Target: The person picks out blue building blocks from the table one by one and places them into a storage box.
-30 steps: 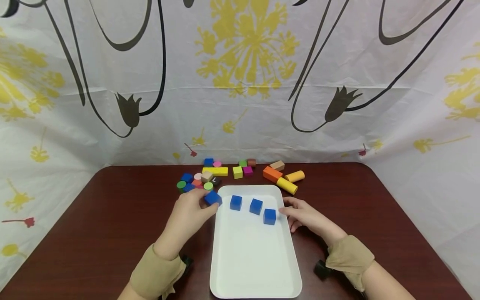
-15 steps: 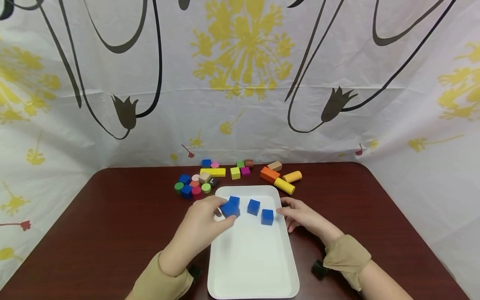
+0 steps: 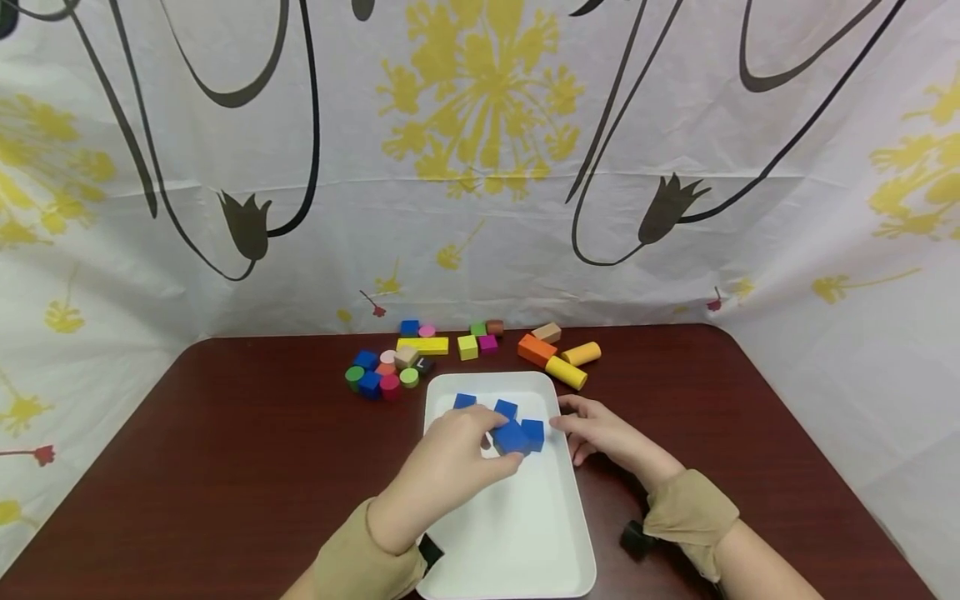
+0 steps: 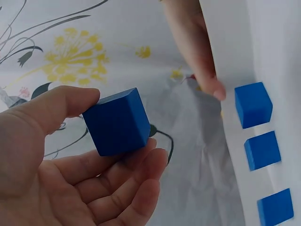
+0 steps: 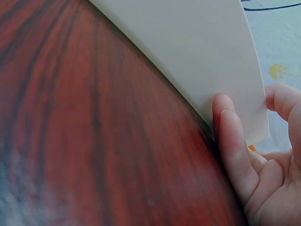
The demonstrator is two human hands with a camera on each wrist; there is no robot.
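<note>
My left hand (image 3: 453, 458) pinches a blue cube (image 3: 512, 438) between thumb and fingers, over the upper part of a white tray (image 3: 517, 525). The left wrist view shows this held cube (image 4: 117, 125) off any surface. Three more blue cubes lie in the tray: one at the left (image 3: 465, 401), partly behind my left hand, one in the middle (image 3: 506, 409) and one by the right wall (image 3: 534, 433). My right hand (image 3: 603, 432) holds the tray's right edge; in the right wrist view, fingers (image 5: 233, 146) lie against the tray's outer wall (image 5: 188, 52) and the thumb meets the rim.
Behind the tray, a dark red-brown table (image 3: 225, 467) bears loose blocks. At the left is a mixed cluster with blue cubes (image 3: 370, 384) and discs; a yellow bar (image 3: 423, 345) lies behind. An orange block (image 3: 537, 350) and yellow cylinders (image 3: 567, 372) lie right. A patterned cloth (image 3: 480, 250) hangs behind.
My left hand has carried the blue cube rightward from the tray's left edge to over its right half. The right hand stays at the tray's edge, and the view has shifted slightly.
</note>
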